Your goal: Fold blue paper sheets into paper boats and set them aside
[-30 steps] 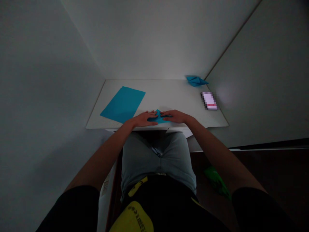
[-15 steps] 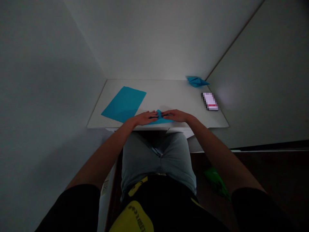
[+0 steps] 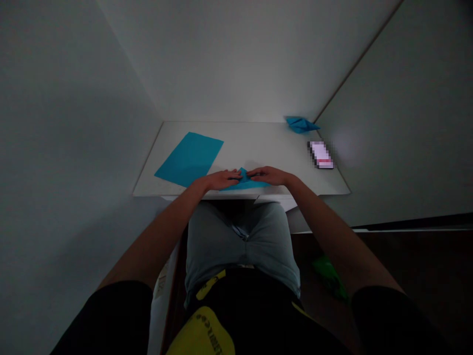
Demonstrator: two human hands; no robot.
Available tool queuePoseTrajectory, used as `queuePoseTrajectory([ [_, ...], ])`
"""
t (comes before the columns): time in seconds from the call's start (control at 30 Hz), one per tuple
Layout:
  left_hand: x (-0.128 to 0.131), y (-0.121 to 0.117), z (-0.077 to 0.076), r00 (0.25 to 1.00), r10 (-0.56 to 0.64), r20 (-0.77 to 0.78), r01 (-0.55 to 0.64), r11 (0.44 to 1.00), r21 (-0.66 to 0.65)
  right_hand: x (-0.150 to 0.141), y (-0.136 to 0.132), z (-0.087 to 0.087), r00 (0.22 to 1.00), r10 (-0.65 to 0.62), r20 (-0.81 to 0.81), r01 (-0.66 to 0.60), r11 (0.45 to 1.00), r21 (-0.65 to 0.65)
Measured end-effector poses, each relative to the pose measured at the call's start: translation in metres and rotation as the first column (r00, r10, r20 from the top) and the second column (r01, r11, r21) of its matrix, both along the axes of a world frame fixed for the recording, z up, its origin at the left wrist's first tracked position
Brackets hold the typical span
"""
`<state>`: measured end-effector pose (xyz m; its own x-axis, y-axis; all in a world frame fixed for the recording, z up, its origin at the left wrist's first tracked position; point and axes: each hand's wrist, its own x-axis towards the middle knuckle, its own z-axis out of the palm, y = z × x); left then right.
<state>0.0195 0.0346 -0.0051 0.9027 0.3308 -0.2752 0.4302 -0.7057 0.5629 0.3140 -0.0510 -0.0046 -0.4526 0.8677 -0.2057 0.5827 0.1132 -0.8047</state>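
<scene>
A small folded piece of blue paper point(image 3: 244, 180) lies at the near edge of the white table point(image 3: 258, 148). My left hand point(image 3: 221, 179) rests on its left part and my right hand point(image 3: 269, 176) on its right part. Fingertips of both hands meet over the raised middle point and pinch the paper there. Most of the folded piece is hidden under my fingers.
A flat blue sheet point(image 3: 189, 159) lies on the table's left half. A finished folded blue figure point(image 3: 300, 124) sits at the far right corner by the wall. A phone point(image 3: 320, 154) lies near the right edge. Something green point(image 3: 328, 278) is on the dark floor.
My fingers have drawn closer together over the folded paper, going from flat to a pinch on its middle point. The rest of the table is unchanged.
</scene>
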Motion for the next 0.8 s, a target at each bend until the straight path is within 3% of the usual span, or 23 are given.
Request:
queuePoseTrajectory([
  [0.43, 0.006, -0.005, 0.003, 0.999, 0.026, -0.037, -0.022, 0.995, 0.096, -0.005, -0.003, 0.004, 0.997, -0.05, 0.058, 0.05, 0.999, 0.003],
  [0.63, 0.01, -0.009, 0.006, 0.994, 0.091, -0.067, -0.076, 0.977, 0.197, -0.01, -0.006, -0.006, 0.99, -0.066, 0.127, 0.036, 0.973, 0.228],
  [0.8, 0.017, -0.022, 0.01, 0.986, 0.165, -0.037, -0.147, 0.943, 0.3, -0.031, -0.016, -0.002, 0.944, -0.128, 0.305, -0.001, 0.921, 0.389],
])
